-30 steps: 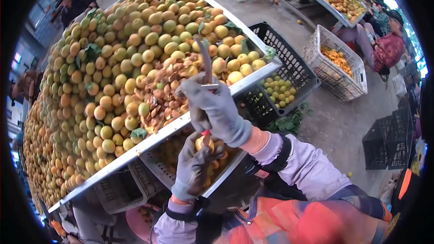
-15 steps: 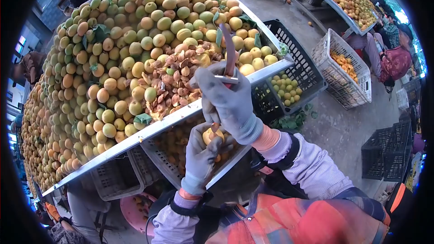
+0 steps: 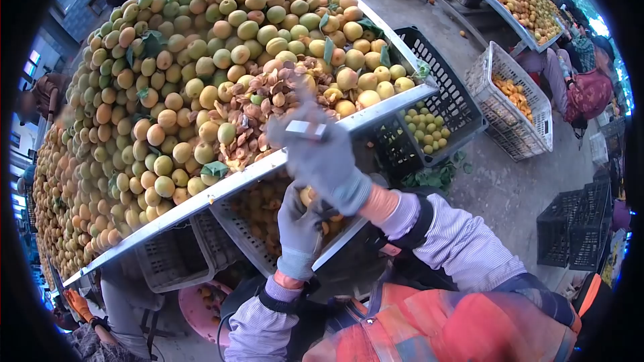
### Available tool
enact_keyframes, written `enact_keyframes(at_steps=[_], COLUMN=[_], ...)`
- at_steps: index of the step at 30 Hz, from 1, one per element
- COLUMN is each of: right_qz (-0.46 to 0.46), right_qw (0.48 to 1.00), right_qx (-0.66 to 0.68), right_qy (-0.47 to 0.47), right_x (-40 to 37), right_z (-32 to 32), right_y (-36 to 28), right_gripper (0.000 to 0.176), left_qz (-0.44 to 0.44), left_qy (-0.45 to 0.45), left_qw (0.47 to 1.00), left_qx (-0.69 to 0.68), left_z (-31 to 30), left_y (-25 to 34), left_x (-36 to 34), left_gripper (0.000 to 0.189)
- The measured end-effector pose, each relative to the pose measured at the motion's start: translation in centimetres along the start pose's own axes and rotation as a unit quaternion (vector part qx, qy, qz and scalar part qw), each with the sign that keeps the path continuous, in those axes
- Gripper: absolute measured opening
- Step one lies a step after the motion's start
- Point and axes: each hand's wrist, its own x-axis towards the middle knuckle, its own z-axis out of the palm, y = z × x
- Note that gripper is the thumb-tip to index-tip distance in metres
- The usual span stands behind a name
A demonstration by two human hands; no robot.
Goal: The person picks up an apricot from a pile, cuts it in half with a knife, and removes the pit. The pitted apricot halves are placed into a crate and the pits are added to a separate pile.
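Motion blur is all over the right hand (image 3: 325, 164) now in the head view, and that's the only view we've got. Half a second ago the knife (image 3: 306, 129) stood out crisp; now its blade is a faint smear pointing up past the fist, and the metal bit has slid left and a touch lower. Gloved fingers look wrapped round the handle, far as I can tell.

Left hand (image 3: 300, 224) has barely budged. Its fingers are curled round one fruit (image 3: 307, 196), partly hidden, just under the right hand and above the crate (image 3: 241, 231) beside the table rim (image 3: 268, 161). Can't tell if the right fingertips touch it.

Also, the small brown bit poking up between the hands isn't visible anymore. My guess, and only a guess: it came loose, so this fruit's knife work may be mostly done. Similar brown bits (image 3: 258, 104) lie against the fruit heap (image 3: 174, 94).
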Motion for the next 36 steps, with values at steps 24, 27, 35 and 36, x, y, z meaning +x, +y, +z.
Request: enact_keyframes(at_steps=[24, 27, 35, 36], right_qz=[0.254, 0.265, 0.307, 0.287], right_qw=[0.894, 0.901, 0.941, 0.955], right_qx=[0.326, 0.296, 0.129, 0.075], right_qy=[0.173, 0.175, 0.061, 0.030], right_x=[3.7, 3.4, 2.6, 2.3], right_z=[-3.3, -3.3, -3.1, -2.9], right_y=[0.5, 0.7, -0.3, -0.5], right_gripper=[0.029, 0.033, 0.038, 0.039], left_qz=[-0.003, -0.035, -0.139, -0.140], left_qy=[0.010, 0.072, 0.024, 0.027], left_qw=[0.976, 0.974, 0.990, 0.989], left_qx=[-0.216, -0.213, 0.032, 0.034], left_z=[-2.2, -5.1, -3.3, -3.7], left_y=[4.4, 6.2, 6.9, 6.2], left_x=[2.8, 5.7, 2.4, 2.0], left_gripper=[0.039, 0.042, 0.026, 0.026])
